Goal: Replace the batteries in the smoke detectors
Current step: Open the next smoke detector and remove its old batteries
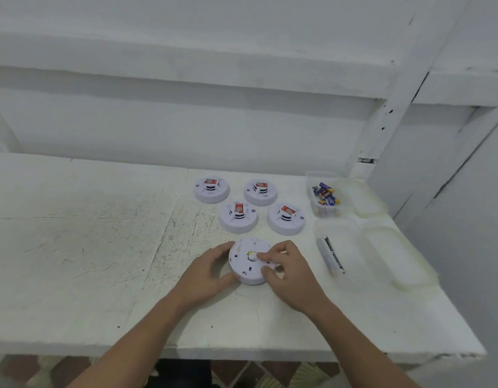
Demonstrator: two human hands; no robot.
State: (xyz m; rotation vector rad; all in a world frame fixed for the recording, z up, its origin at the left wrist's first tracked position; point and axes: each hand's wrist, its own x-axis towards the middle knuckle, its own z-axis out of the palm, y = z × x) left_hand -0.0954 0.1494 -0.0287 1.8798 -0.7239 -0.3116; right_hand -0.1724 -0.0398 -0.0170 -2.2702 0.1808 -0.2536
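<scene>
Head view: left hand cupped against the near-left edge of the nearest smoke detector, fingers curled on its rim, bracing it flat on the table. Right hand over the right half, fingertips pinched at something small in the centre opening; what is pinched too blurred to tell. Detector lying back-side up, near the table's front edge, directly before the person.

Risks, as judged: slip of the bracing hand, letting the round body spin or skid on the smooth top; a small part or cell popping loose and rolling off the near edge; a forced pull bending a contact.

Beyond the hands: four more detectors in a loose cluster, each with a red-labelled block showing on top. To the right, a clear tub of mixed batteries, and a second tub holding a few dark cells, lids lying beside.

Table white, scuffed and scratched. White-painted wall and beams behind; patterned tile floor below.
</scene>
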